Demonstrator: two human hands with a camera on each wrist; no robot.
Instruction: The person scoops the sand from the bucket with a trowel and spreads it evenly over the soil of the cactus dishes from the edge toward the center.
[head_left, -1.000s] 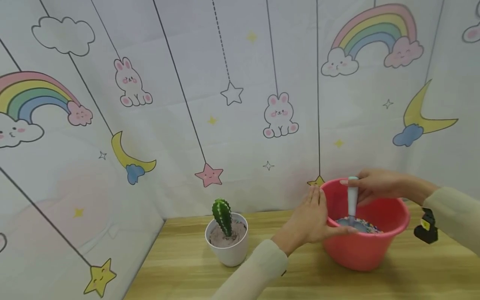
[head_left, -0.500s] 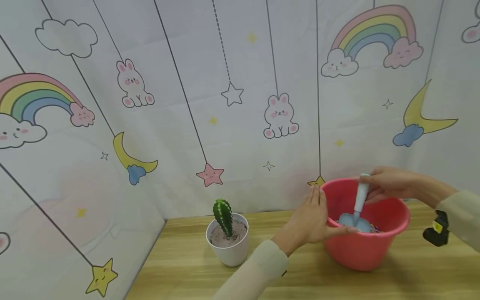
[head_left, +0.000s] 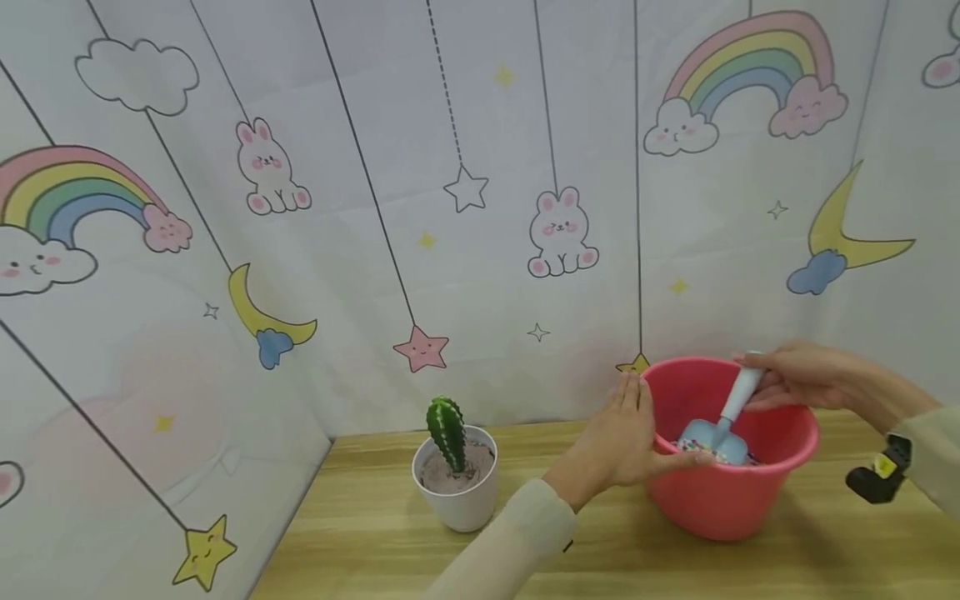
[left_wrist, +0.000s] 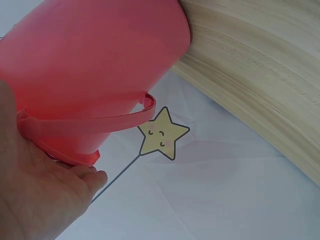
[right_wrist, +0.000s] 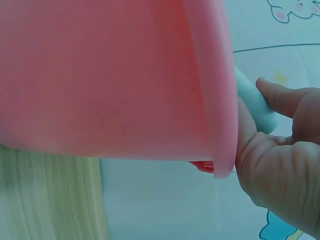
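Observation:
A red plastic bucket (head_left: pixel 723 504) stands on the wooden table at the right of the head view. My left hand (head_left: pixel 611 442) rests against its left side, fingers extended along the wall and thumb along the front rim. In the left wrist view the bucket's red handle (left_wrist: pixel 95 124) hangs down beside this hand. My right hand (head_left: pixel 810 375) grips the pale handle of a small light-blue shovel (head_left: pixel 742 396) over the bucket. The shovel tilts, its blade inside the bucket with small multicoloured beads (head_left: pixel 701 448) on it. The front rim hides the blade's lower part.
A white pot (head_left: pixel 461 507) with a green cactus (head_left: pixel 447 435) stands on the table (head_left: pixel 360 508), left of the left arm. Behind the table hangs a white cloth backdrop (head_left: pixel 495 367) printed with stars, rabbits and rainbows.
My right hand has moved right, tilting the shovel from nearly upright to leaning right. Its blade now shows beads on it. The left hand and the bucket have stayed in place.

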